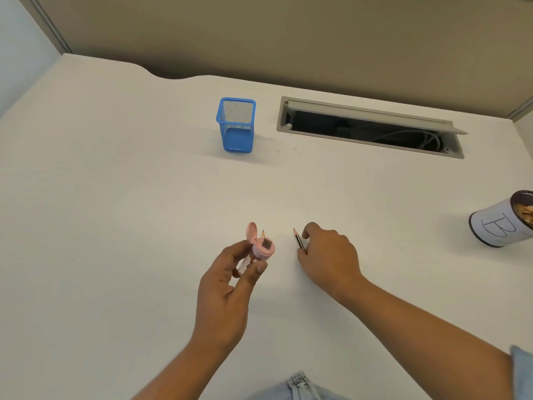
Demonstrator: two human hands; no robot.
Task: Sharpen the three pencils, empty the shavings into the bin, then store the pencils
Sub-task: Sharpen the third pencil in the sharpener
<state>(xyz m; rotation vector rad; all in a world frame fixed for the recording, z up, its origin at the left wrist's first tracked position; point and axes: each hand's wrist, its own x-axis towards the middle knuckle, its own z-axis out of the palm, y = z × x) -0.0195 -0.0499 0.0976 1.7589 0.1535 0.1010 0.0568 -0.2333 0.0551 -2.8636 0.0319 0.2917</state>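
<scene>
left hand (230, 272) pinching pink sharpener (261, 246) with lid flipped up, right hand (328, 255) gripping pencil (299, 241) on bench (115, 197)

Matt white desk (115, 197); blue wire-mesh metal pencil cup (236, 125); glossy pink plastic sharpener (261, 246); paper-wrapped tin (501, 223); faded denim cloth (300, 388) at the near edge

A white desk (115, 197) carries a long grey cable hatch (370, 127) at one o'clock, flap raised, cables inside. A beige partition wall (288, 33) stands behind at twelve.
</scene>
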